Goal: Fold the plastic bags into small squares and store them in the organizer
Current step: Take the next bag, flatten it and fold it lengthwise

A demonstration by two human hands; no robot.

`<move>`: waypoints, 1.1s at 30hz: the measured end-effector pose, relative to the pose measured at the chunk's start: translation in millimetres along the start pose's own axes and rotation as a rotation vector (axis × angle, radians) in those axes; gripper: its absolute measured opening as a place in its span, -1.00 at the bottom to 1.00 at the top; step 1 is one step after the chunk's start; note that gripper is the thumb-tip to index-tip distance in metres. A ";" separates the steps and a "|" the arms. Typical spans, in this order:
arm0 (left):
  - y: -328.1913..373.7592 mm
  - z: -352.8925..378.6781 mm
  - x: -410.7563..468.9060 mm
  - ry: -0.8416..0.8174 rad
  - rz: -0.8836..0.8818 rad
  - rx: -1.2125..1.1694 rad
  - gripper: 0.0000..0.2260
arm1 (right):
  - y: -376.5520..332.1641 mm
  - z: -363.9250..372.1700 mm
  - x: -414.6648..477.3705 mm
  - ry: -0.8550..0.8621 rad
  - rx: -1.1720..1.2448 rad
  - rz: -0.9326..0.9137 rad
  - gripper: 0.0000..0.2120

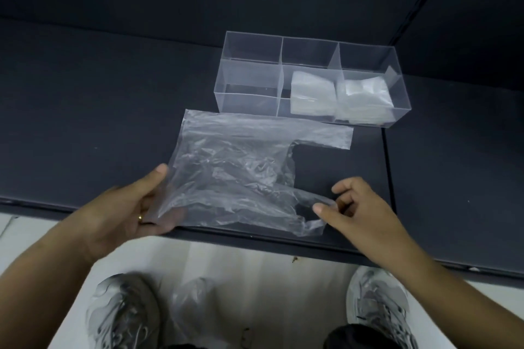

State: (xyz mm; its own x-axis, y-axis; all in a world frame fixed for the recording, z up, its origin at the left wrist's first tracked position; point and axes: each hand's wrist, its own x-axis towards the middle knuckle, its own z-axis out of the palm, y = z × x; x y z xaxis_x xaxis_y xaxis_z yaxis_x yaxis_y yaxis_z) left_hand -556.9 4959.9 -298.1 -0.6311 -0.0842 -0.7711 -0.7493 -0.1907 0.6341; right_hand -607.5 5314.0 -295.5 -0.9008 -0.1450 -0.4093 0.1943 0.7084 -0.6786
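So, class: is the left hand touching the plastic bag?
Touching. Head view: the left hand pinches the plastic bag at its left edge, thumb on top.

I count one clear organizer (pixel 249 76) with six compartments. Two folded bundles sit in it, one (pixel 312 96) front middle and one (pixel 365 102) front right. One flat bag (pixel 232 167) lies just before the organizer, between my two hands, left (pixel 136 207) and right (pixel 360 207). One more bag (pixel 192 300) lies farther before it, between my two shoes (pixel 124 317).
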 end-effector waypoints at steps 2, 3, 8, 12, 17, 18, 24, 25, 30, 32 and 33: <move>-9.1 12.7 -7.9 0.034 0.022 0.062 -0.58 | 1.1 9.5 5.3 0.107 -0.097 -0.075 -0.74; -14.1 17.7 -9.0 0.069 0.041 0.061 -0.70 | 3.3 11.1 9.1 0.174 -0.146 -0.112 -0.79; -31.1 34.8 -4.6 0.224 0.158 -0.040 -0.92 | 21.0 -13.2 23.9 0.540 0.180 -0.110 -0.84; -39.9 46.1 -1.2 0.235 0.217 -0.020 -0.89 | 29.4 -22.6 24.2 0.342 0.603 0.018 -0.85; -41.4 42.6 -3.8 0.172 0.252 -0.014 -0.82 | 48.2 -47.7 13.6 -0.202 1.008 0.189 -0.45; -41.6 42.1 -4.9 0.152 0.252 0.003 -0.80 | 48.2 -51.8 11.0 -0.276 1.055 0.196 -0.47; -43.8 42.8 -7.2 0.171 0.282 0.093 -0.73 | 36.9 -38.9 20.8 0.077 0.760 0.253 -0.73; -44.1 42.8 -6.8 0.182 0.285 0.116 -0.73 | 38.0 -37.9 21.3 0.147 0.653 0.219 -0.77; -46.3 53.0 -11.0 0.192 0.305 0.266 -0.63 | 54.9 -49.7 7.0 0.306 0.218 0.207 -0.83; -49.0 58.8 -14.0 0.240 0.331 0.425 -0.58 | 58.7 -55.6 -1.9 0.302 -0.044 0.225 -0.83; -50.1 59.8 -14.6 0.302 0.363 0.534 -0.55 | 56.5 -58.3 -5.4 0.316 -0.178 0.217 -0.81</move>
State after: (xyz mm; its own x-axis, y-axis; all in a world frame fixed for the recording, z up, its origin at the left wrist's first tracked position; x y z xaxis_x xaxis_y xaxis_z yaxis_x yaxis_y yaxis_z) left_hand -522.2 5029.1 -315.2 -0.8342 -0.3338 -0.4389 -0.5470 0.3999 0.7355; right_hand -614.3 5395.2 -296.1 -0.9266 0.2201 -0.3050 0.3475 0.8114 -0.4700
